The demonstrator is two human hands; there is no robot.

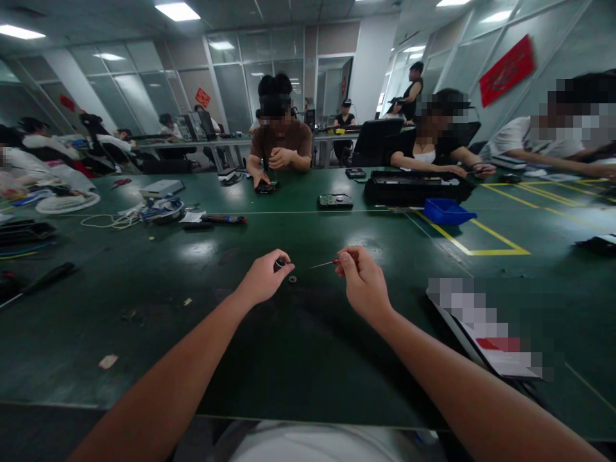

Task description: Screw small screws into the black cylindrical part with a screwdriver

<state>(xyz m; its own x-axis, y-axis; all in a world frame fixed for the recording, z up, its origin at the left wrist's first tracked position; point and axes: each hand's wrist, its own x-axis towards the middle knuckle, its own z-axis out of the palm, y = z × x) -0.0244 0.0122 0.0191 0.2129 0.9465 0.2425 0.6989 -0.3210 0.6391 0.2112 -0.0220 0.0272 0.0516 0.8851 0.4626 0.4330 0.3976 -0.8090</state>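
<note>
My left hand (265, 276) is closed on a small dark round part (279, 264), held between thumb and fingers above the green table (298, 346). Just below those fingertips lies a small grey metal piece (292, 279). To the right, my right hand (362, 280) grips a thin screwdriver (335, 262) by its red handle; its shaft points left toward my left hand, with a gap between tip and hand.
A green circuit board device (335, 201), a blue tray (447, 211) and a long black case (418, 187) stand farther back. A screwdriver-like tool (224, 219) and cables (120, 219) lie left. Papers (486, 327) lie right. A person (280, 138) sits opposite.
</note>
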